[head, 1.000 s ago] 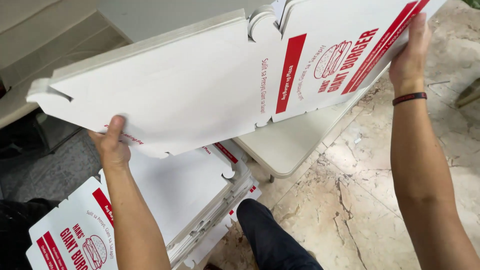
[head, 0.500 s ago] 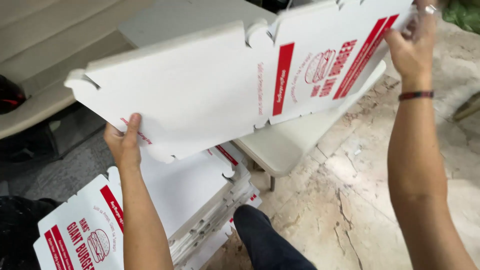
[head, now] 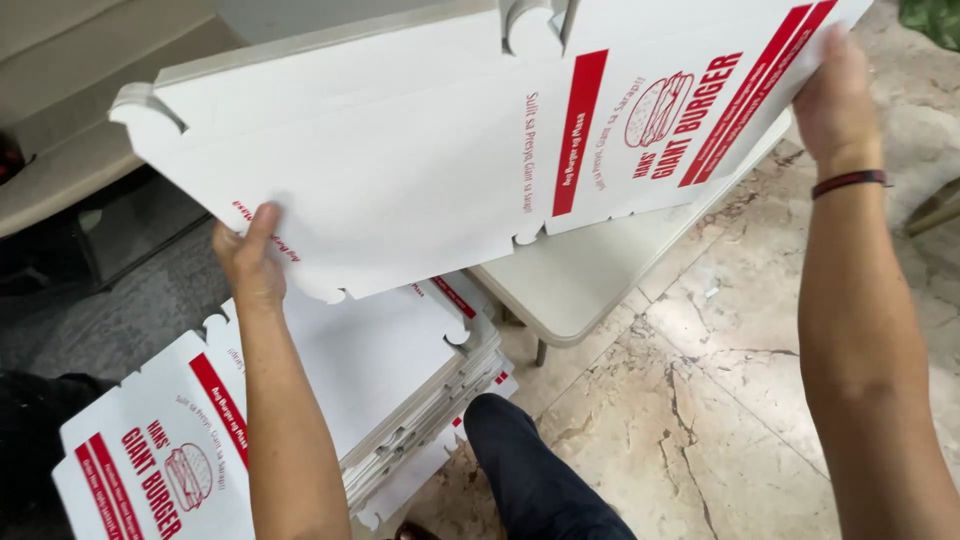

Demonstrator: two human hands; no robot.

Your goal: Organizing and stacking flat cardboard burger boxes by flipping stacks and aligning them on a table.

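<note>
Between the two hands hangs a flat, unfolded carton blank [head: 440, 170], white with red stripes and a burger drawing. The left hand [head: 250, 265] pinches its lower left edge, thumb on the near face and the other fingers hidden behind the board, so they are closed on it. The right hand [head: 835, 110] grips the upper right edge, palm wrapped round the card, with a dark red band [head: 850, 181] at the wrist; its fingertips are out of sight behind the sheet. The blank is tilted, right end higher, held in the air above everything else.

Below the left forearm lies a stack [head: 330, 400] of the same blanks, its edges not squared, the lower sheets fanned out toward a dark trouser leg [head: 530, 470]. Behind it stands a pale chair seat [head: 590, 285], over a cracked stone floor [head: 720, 400]. A grey mat [head: 110, 320] lies on the left.

Risks, as I judge them: the sheet is broad and held only at two edges, so it could sag or bend off its scored lines if the hands twist against each other. The left pinch is shallow; a slip would drop that corner onto the stack and nudge the fanned sheets off toward the floor.
</note>
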